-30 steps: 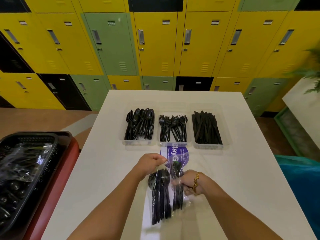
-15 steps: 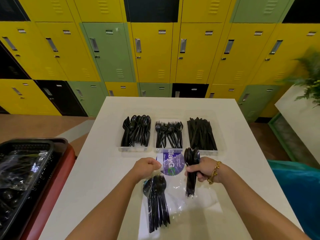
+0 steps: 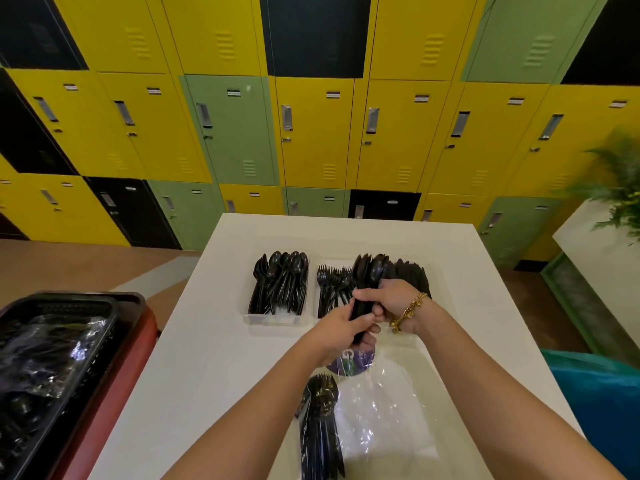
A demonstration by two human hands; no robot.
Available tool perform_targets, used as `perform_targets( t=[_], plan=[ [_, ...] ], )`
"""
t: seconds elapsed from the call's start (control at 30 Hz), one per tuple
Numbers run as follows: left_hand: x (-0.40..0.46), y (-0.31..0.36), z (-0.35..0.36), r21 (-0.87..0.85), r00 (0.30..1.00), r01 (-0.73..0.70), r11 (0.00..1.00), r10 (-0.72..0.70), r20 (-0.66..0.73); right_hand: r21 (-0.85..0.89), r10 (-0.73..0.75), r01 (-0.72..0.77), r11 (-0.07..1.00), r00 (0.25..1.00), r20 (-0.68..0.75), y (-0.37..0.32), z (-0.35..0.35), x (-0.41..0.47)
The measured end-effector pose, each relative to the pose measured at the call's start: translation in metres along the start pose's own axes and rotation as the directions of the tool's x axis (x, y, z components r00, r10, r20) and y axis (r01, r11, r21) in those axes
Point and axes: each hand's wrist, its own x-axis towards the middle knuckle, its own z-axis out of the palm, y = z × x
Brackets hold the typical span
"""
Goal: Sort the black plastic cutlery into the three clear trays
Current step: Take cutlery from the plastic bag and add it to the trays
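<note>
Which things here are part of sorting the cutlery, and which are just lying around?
Part of the job: spoon bundle gripped by left hand and right hand; spoon tray; fork tray; knives; cutlery in wrapper.
Lying about: black crate; plant; lockers.

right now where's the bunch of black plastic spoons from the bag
In the head view, the bunch of black plastic spoons is held upright by both hands, centre-right, over the middle fork tray.
</note>
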Motion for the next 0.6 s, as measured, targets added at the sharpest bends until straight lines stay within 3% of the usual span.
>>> perform_targets(
  t=[0.13, 0.27, 0.6],
  plan=[
    [-0.003, 0.000, -0.018, -0.034, 0.999, 0.011, 0.999, -0.012, -0.045, 0.035, 0.024, -0.027, 0.999, 0.998, 0.064, -0.002, 0.014, 0.013],
    [-0.002, -0.005, -0.039, -0.048, 0.999, 0.009, 0.999, -0.012, -0.050, -0.037, 0.022, -0.020, 0.999, 0.998, 0.062, -0.010, 0.033, 0.019],
    [0.015, 0.002, -0.103, 0.207, 0.988, 0.023, 0.978, 0.010, -0.157, -0.266, -0.027, 0.037, 0.963, 0.999, 0.039, -0.032, 0.090, 0.078]
  ],
)
